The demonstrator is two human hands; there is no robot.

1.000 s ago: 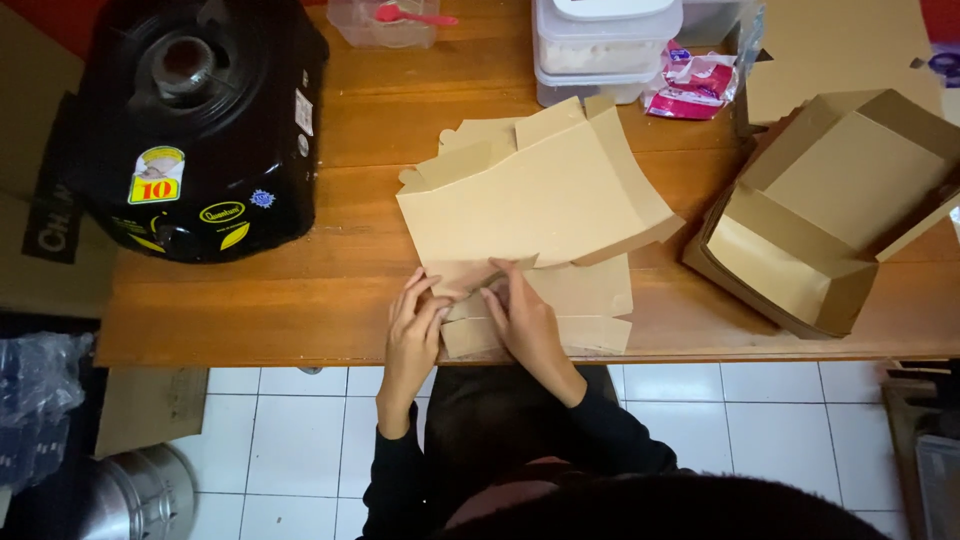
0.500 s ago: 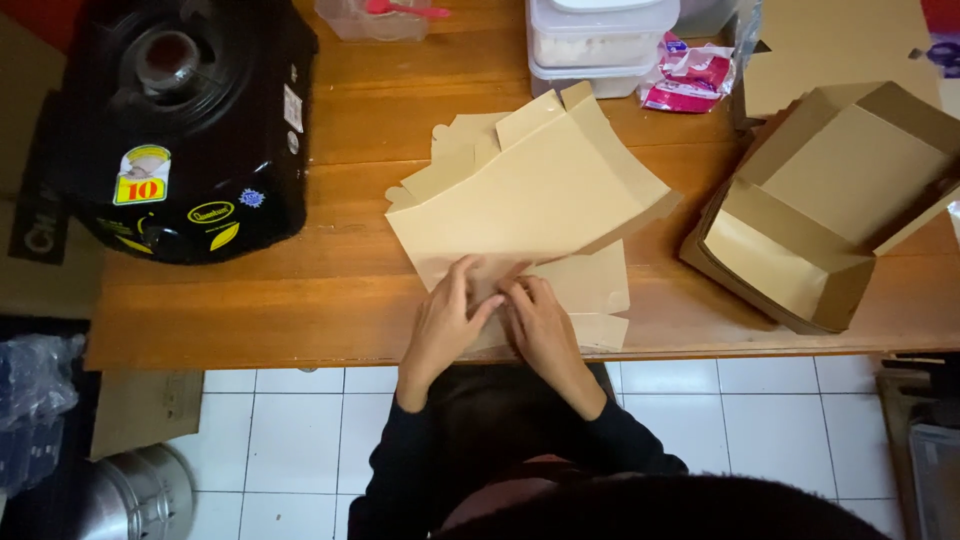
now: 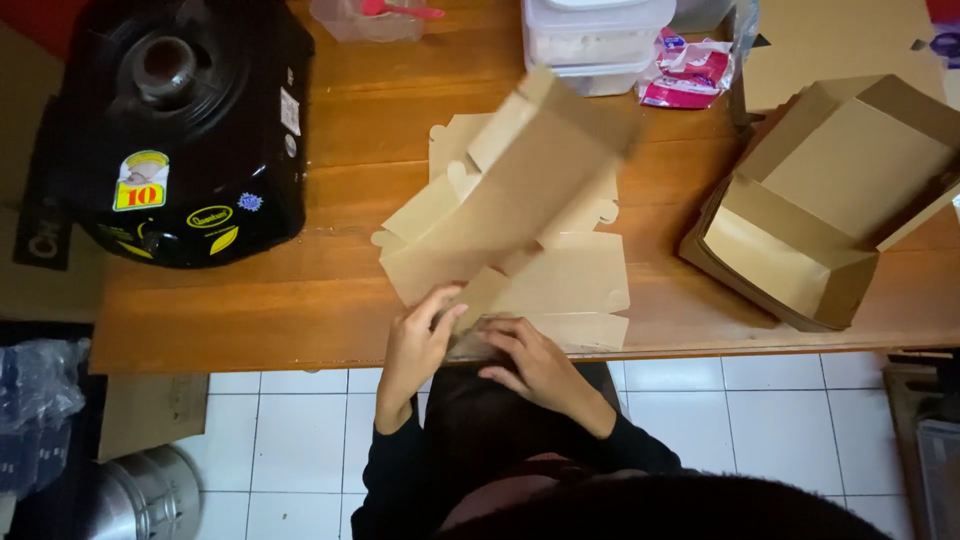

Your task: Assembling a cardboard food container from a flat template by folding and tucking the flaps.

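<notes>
The left hand grips the near edge of a cardboard blank, fingers curled on it, so it tilts up over the flat stack at the table edge. The right hand lies half open, pressing the stack's near corner to keep it steady.

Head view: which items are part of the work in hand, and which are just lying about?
In hand:
- left hand and right hand on the lifted cardboard blank
- flat blanks beneath
- folded boxes

Lying about:
- black cooker
- plastic containers
- pink packet
- steel pot
</notes>
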